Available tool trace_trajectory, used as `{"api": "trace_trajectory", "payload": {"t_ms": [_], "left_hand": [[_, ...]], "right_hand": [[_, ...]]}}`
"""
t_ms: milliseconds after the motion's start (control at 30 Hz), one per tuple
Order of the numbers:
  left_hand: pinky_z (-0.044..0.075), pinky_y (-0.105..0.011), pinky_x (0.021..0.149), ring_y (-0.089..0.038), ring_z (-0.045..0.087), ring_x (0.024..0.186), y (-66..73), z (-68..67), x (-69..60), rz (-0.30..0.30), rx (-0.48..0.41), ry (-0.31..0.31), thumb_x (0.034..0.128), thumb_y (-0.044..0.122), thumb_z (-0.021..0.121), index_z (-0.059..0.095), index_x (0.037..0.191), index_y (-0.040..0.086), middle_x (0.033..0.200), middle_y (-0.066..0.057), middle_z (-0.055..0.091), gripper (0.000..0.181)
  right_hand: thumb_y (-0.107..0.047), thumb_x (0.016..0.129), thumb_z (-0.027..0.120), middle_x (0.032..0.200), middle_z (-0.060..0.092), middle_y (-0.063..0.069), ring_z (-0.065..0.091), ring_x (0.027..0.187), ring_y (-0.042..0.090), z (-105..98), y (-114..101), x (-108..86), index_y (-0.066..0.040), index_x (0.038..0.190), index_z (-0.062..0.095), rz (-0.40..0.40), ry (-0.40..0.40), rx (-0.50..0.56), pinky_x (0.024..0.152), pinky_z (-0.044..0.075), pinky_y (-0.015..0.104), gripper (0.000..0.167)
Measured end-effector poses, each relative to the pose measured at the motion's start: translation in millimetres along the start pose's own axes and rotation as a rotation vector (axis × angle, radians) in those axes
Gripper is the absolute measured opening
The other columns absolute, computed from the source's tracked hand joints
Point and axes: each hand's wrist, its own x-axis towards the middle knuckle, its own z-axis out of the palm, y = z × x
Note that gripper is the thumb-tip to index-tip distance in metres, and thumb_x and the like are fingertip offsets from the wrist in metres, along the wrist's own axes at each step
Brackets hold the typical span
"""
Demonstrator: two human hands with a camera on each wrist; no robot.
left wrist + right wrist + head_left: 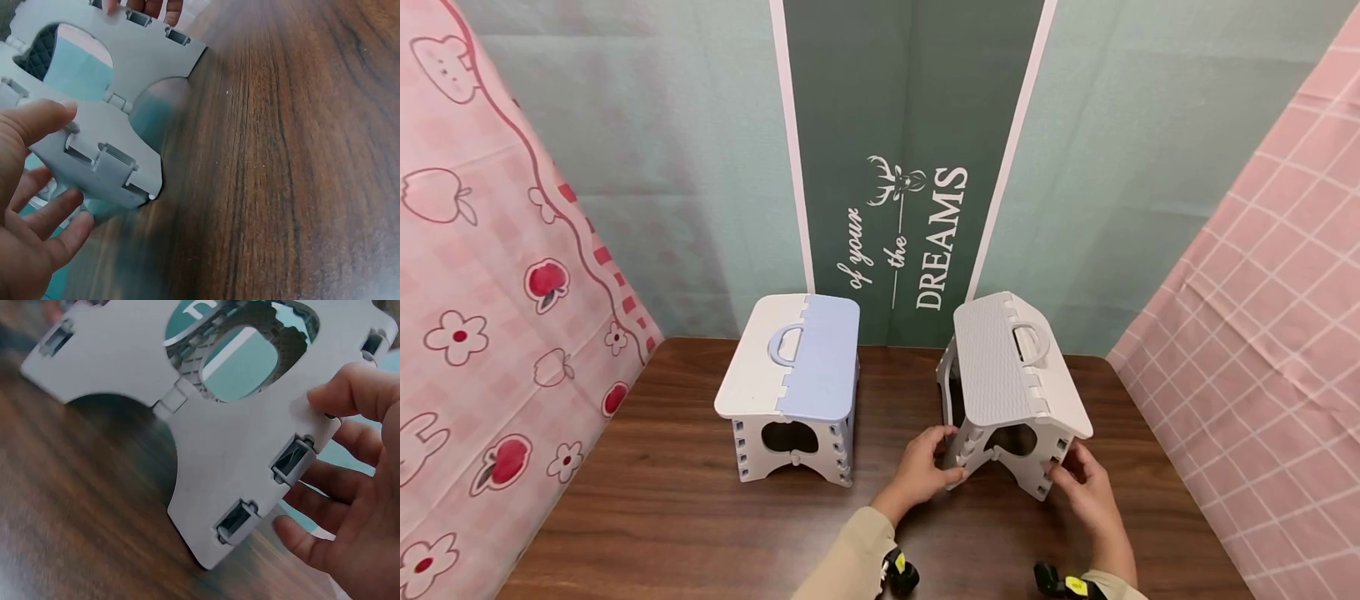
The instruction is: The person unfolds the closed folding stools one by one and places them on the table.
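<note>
A grey and white folding stool (pixel 992 358) stands on the right, its top slightly peaked along the hinge line and its carrying handle (pixel 1032 343) raised. By its near left leg my left hand (pixel 922 467) grips the edge, thumb on the front and fingers behind, as the left wrist view also shows. My right hand (pixel 1088 492) pinches the near right leg (pixel 250 475) between thumb and fingers. A second folding stool (pixel 820 358), white and blue, stands to the left with its top flat; neither hand touches it.
Both stools stand on a dark wood-grain table (pixel 647 517). A green curtain (pixel 910 100) with white lettering hangs behind. Pink patterned cloth (pixel 490 350) borders the left side, and pink checked cloth (pixel 1262 317) the right.
</note>
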Motion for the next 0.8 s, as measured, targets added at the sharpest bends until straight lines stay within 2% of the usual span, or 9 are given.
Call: {"api": "trace_trajectory", "payload": {"t_ms": [100,167,267,367,500,600,667,733,800], "left_hand": [[0.049,-0.029,0.075,-0.022,0.06,0.089,3.0,-2.0,-1.0,0.049,0.062,0.007,0.0729,0.015,0.077,0.054,0.122,0.005,0.107,-0.011,0.058,0.055],[0.047,-0.026,0.076,-0.022,0.059,0.09,5.1,-3.7,-1.1,0.063,0.093,0.01,0.0729,0.017,0.076,0.054,0.122,0.005,0.109,-0.012,0.058,0.055],[0.045,-0.025,0.079,-0.024,0.057,0.095,8.5,-5.9,-1.3,0.063,0.129,0.009,0.0734,0.02,0.075,0.054,0.124,0.004,0.114,-0.011,0.056,0.057],[0.044,-0.028,0.084,-0.024,0.055,0.104,13.7,-8.8,-1.7,0.056,0.165,0.004,0.0741,0.022,0.074,0.053,0.126,0.004,0.12,-0.009,0.053,0.059],[0.044,-0.032,0.087,-0.021,0.053,0.108,23.1,-15.4,-1.3,0.056,0.265,-0.004,0.0748,0.026,0.073,0.054,0.126,0.007,0.123,-0.007,0.052,0.058],[0.045,-0.032,0.085,-0.02,0.054,0.106,30.2,-21.7,-0.7,0.044,0.349,-0.05,0.0757,0.03,0.073,0.054,0.127,0.009,0.121,-0.006,0.053,0.058],[0.045,-0.031,0.084,-0.019,0.055,0.104,34.7,-26.1,0.2,0.034,0.395,-0.095,0.0764,0.032,0.072,0.054,0.127,0.01,0.121,-0.006,0.054,0.059],[0.046,-0.03,0.082,-0.018,0.056,0.101,38.9,-30.3,1.3,0.025,0.436,-0.135,0.077,0.034,0.072,0.054,0.128,0.011,0.12,-0.005,0.054,0.059],[0.047,-0.03,0.079,-0.018,0.057,0.098,42.6,-34.1,2.3,0.023,0.467,-0.159,0.0768,0.035,0.073,0.055,0.126,0.012,0.119,-0.005,0.055,0.058]], "right_hand": [[0.004,0.085,0.061,0.094,0.057,-0.015,0.053,0.086,-0.001,1.6,-4.1,-3.2,0.003,0.115,0.051,-0.012,0.022,-0.091,0.072,0.043,0.012,0.032],[0.002,0.086,0.061,0.094,0.058,-0.01,0.053,0.086,-0.001,2.7,-7.1,-4.5,0.006,0.115,0.049,-0.004,0.022,-0.115,0.072,0.042,0.012,0.032],[-0.001,0.087,0.061,0.099,0.059,0.003,0.053,0.086,-0.002,2.3,-11.7,-6.1,0.007,0.117,0.049,-0.007,0.004,-0.163,0.071,0.043,0.013,0.034],[-0.005,0.087,0.062,0.105,0.059,0.016,0.053,0.088,-0.002,-1.5,-18.1,-7.7,0.005,0.12,0.049,-0.019,-0.009,-0.259,0.07,0.045,0.015,0.037],[-0.015,0.086,0.066,0.111,0.058,0.02,0.055,0.096,0.012,-7.8,-29.0,-8.2,0.001,0.123,0.05,-0.03,-0.015,-0.427,0.073,0.045,0.021,0.044],[-0.021,0.085,0.067,0.116,0.056,0.022,0.053,0.102,0.028,-11.4,-37.4,-8.4,0.001,0.126,0.048,-0.023,-0.028,-0.498,0.076,0.045,0.032,0.05],[-0.023,0.085,0.067,0.118,0.055,0.023,0.051,0.104,0.034,-13.5,-42.3,-8.7,0.002,0.127,0.047,-0.02,-0.039,-0.524,0.077,0.045,0.041,0.053],[-0.025,0.086,0.067,0.118,0.055,0.024,0.051,0.105,0.036,-15.1,-46.7,-9.2,0.002,0.128,0.047,-0.021,-0.046,-0.547,0.077,0.044,0.048,0.054],[-0.025,0.085,0.067,0.117,0.056,0.024,0.051,0.106,0.037,-16.6,-50.3,-9.2,0.002,0.127,0.048,-0.031,-0.044,-0.57,0.076,0.044,0.051,0.053]]}}
